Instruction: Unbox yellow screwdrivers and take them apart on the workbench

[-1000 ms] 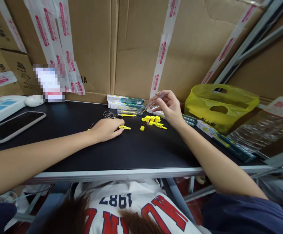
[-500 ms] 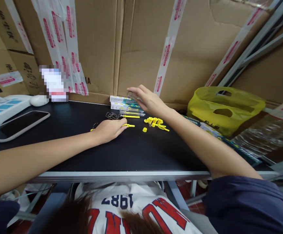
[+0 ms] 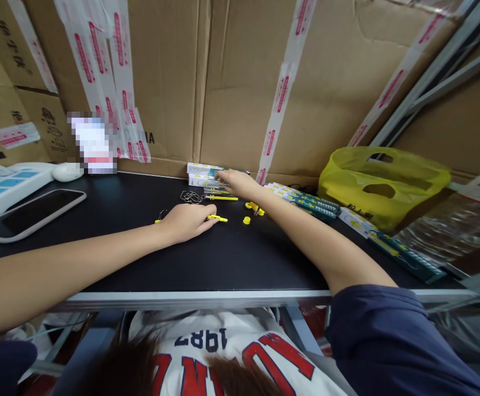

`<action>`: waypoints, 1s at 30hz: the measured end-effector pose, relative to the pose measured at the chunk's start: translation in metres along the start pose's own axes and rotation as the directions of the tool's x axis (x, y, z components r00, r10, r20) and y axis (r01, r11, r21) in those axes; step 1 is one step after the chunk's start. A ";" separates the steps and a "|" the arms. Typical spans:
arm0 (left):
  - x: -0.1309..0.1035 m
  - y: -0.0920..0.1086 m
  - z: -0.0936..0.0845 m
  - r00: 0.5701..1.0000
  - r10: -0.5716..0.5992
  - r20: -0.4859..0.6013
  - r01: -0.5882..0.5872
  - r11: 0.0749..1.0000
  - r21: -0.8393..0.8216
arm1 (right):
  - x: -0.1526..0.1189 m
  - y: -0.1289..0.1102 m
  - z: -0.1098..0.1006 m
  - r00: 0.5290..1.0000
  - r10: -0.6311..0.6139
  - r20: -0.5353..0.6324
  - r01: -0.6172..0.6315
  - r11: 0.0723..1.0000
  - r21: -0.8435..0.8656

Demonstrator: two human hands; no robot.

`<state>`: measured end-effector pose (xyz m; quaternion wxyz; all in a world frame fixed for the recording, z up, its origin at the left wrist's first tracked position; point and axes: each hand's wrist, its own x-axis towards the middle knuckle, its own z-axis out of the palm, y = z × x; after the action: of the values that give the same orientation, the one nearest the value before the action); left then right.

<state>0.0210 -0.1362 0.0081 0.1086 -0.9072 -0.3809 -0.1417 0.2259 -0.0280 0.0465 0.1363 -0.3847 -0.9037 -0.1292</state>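
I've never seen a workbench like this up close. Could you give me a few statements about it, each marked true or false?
1. The left hand holds a small yellow piece. True.
2. The right hand is inside the yellow bag. False: it is by the small boxes, left of the bag.
3. A lone yellow cap lies on the black tabletop. True.
4. The bent metal wires lie to the right of that cap. False: they lie to its left.
5. The flat-lying phone is on the left side of the table. True.
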 end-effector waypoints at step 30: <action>0.001 -0.001 -0.001 0.964 -0.183 -0.194 0.172 0.982 -0.075 | -0.068 -0.016 -0.038 0.727 0.643 -0.242 0.109 0.240 0.965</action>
<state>0.0211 -0.1347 0.0093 0.1069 -0.8534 -0.4434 -0.2521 0.2657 -0.0965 0.0562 0.6369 -0.3231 -0.6113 0.3409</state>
